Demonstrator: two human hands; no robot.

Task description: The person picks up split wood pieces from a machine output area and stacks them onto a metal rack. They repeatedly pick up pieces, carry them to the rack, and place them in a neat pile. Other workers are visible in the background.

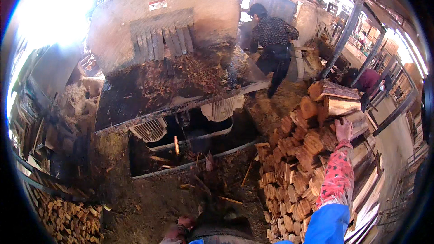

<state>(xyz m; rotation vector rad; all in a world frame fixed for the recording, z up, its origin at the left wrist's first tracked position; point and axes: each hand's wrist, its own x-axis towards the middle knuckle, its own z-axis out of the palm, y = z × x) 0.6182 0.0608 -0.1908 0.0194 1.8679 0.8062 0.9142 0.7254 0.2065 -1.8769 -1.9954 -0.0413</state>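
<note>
A split log [360, 123] lies near the top of the wood stack [294, 183], my right hand [343, 129] at its end, whether gripping I can't tell; my left hand [186, 221], low by my body, is too blurred to tell; ahead, brown scraps [181, 79] litter a dark counter [116, 104]

Daylight glare at upper left, burnt out to white. Machine [210, 16] slightly hazy, deep shadow beneath. Floor [135, 208] dim. Left hand [186, 221] blurred. Straight lines bend toward black, blue-fringed rim.
</note>
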